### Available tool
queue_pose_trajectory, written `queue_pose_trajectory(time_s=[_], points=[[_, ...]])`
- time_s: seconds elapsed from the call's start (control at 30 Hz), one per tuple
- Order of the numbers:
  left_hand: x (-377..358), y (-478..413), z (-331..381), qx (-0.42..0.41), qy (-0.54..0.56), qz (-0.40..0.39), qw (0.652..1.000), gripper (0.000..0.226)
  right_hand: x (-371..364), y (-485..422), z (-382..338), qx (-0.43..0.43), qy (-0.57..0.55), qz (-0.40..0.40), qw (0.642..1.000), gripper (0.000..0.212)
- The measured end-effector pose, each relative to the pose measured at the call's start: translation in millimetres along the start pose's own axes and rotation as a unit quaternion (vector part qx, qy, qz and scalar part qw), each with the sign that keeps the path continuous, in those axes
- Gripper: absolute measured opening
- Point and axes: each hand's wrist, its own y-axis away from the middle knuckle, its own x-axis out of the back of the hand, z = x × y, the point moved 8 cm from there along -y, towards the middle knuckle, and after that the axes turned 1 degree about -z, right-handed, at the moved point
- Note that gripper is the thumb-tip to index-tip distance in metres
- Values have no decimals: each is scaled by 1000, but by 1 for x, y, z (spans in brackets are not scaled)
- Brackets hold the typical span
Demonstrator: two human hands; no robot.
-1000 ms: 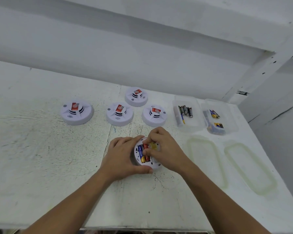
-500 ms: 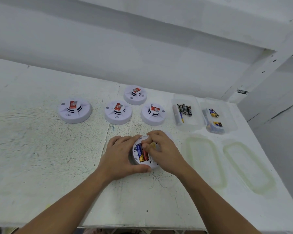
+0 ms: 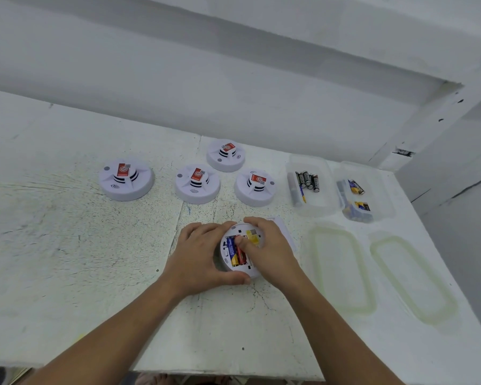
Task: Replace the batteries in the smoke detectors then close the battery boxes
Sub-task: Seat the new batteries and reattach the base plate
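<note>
On the table [image 3: 67, 259], left hand [image 3: 197, 257] holds detector [image 3: 246, 270] (right hand [image 3: 270, 254] presses battery [image 3: 242, 258]).

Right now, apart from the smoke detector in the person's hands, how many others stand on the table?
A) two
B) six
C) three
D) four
D: four stand dome-up beyond the hands: the left detector, the middle detector, the rear detector and the right detector; both the left hand and the right hand hold the upturned detector.
</note>
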Motion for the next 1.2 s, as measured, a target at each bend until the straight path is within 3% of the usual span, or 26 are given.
queue_pose_trajectory(time_s=[0.4, 0.7, 0.83, 0.93, 1.07, 1.2], points=[[-2, -2, -2, -1, 0, -1, 1000, 115, -2, -4, -5, 13, 98, 29, 995, 30], [1, -2, -1, 18, 12, -10, 1000, 118, 0, -2, -3, 12, 63, 14, 998, 41], [5, 0, 2, 21, 26, -12, 999, 115, 30, -3, -7, 39, 51, 57, 996, 26], [8, 2, 4, 16, 35, -18, 999, 112, 57, -8, 3, 47, 121, 112, 985, 17], [9, 5, 4, 7, 59, -27, 998, 108, 54, -13, 22, 26, 244, 77, 966, 23], [6, 5, 0, 10, 81, -49, 995, 103, 46, -10, 25, 40, 273, 81, 958, 29]])
